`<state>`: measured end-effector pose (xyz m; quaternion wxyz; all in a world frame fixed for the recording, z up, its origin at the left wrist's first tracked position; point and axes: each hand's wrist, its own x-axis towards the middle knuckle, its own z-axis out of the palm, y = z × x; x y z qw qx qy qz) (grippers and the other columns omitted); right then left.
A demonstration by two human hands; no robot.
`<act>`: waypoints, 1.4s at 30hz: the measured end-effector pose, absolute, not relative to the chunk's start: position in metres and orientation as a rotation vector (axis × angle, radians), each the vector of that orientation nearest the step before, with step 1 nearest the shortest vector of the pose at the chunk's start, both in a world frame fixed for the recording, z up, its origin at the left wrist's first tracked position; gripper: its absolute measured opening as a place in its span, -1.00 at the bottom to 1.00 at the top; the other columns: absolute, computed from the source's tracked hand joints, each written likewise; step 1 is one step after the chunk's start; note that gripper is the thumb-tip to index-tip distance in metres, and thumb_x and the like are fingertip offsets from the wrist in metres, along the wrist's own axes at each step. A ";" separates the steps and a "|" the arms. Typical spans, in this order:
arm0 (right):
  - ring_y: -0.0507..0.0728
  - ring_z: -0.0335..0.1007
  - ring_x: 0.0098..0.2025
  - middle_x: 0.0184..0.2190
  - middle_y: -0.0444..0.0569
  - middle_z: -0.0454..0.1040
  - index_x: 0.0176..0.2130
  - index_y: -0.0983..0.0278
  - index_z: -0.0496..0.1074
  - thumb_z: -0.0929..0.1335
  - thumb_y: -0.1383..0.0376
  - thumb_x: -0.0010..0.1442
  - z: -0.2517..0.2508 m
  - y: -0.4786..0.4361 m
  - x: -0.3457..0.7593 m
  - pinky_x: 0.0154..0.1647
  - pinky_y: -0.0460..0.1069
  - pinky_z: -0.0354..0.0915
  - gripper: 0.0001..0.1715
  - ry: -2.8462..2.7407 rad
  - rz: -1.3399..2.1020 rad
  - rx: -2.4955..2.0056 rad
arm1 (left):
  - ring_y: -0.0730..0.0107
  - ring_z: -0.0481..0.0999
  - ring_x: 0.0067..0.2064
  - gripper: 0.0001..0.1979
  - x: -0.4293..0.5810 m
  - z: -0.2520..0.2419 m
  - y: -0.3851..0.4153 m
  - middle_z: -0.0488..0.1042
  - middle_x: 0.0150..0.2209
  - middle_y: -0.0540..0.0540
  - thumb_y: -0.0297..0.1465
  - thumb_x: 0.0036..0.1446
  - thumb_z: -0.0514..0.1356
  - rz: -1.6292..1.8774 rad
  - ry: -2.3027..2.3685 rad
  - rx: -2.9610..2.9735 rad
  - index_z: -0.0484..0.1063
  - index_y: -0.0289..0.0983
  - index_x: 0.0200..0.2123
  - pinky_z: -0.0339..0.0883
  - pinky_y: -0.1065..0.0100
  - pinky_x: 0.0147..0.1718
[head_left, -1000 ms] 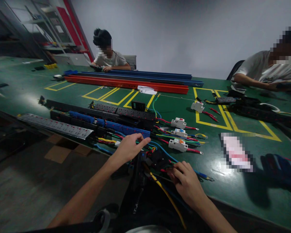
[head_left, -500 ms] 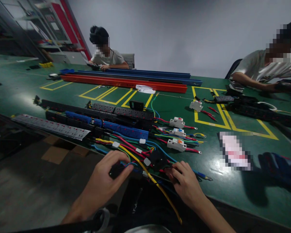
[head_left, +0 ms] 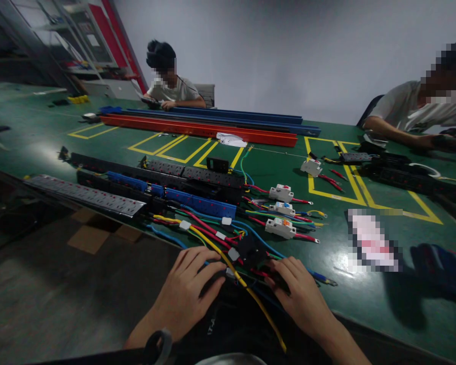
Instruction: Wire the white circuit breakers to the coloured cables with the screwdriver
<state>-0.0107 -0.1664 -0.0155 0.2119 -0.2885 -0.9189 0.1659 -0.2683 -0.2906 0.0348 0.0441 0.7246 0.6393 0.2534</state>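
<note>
At the table's front edge, my left hand has its fingers bent beside the yellow cable; what lies under the fingers is hidden. My right hand curls its fingertips round something dark beside red wires, just right of a black box-shaped part. Between the hands the yellow cable hangs down over the edge. White tags sit on the wires. Blue and black socket strips lie behind, to the left. Three white breakers with red leads lie behind my right hand.
Long red and blue rails lie across the back of the green table. Two people sit at the far side. A grey socket strip lies along the front left edge. A dark blue item is at the right.
My left hand has moved right, closer to the wires, and the dark piece that showed between its thumb and fingers is out of sight. My right hand has barely moved.
</note>
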 end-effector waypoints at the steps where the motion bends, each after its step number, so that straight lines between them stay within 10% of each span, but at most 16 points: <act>1: 0.18 0.33 -0.14 -0.15 0.00 0.47 0.01 0.22 0.38 0.36 0.41 0.23 -0.013 -0.168 -0.009 -0.15 0.08 0.28 -0.67 -2.545 0.443 -0.822 | 0.13 0.37 0.07 -0.78 -0.266 0.038 -0.286 0.48 -0.01 -0.10 -0.43 0.27 0.15 0.750 1.940 2.230 0.46 -0.15 -0.04 0.23 0.06 0.06; 20: 0.13 0.28 -0.27 -0.30 -0.07 0.48 -0.16 0.19 0.44 0.32 0.40 0.29 -0.018 -0.174 0.004 -0.26 0.03 0.12 -0.85 -2.440 0.421 -0.850 | 0.15 0.34 0.18 -0.31 -0.252 0.072 -0.214 0.35 0.20 -0.15 -0.32 0.17 0.27 0.713 1.594 2.411 0.09 -0.14 0.31 0.22 0.08 0.18; 27: 0.16 0.29 -0.22 -0.29 -0.04 0.49 -0.18 0.21 0.44 0.37 0.31 0.26 -0.020 -0.171 0.001 -0.19 0.06 0.12 -0.91 -2.232 0.341 -0.994 | 0.29 0.53 -0.13 -0.85 -0.243 0.074 -0.245 0.55 -0.18 -0.05 -0.33 0.29 0.17 0.678 1.467 2.356 0.45 -0.18 -0.10 0.40 0.30 -0.12; 42: 0.14 0.22 -0.27 -0.39 -0.09 0.42 -0.36 0.23 0.42 0.42 0.29 0.21 -0.019 -0.172 0.007 -0.22 0.05 0.02 -0.89 -2.276 0.294 -1.025 | 0.21 0.54 0.03 -0.64 -0.224 0.024 -0.259 0.35 0.24 -0.12 -0.38 0.35 0.08 0.599 1.629 2.632 0.35 -0.19 0.18 0.49 0.20 -0.05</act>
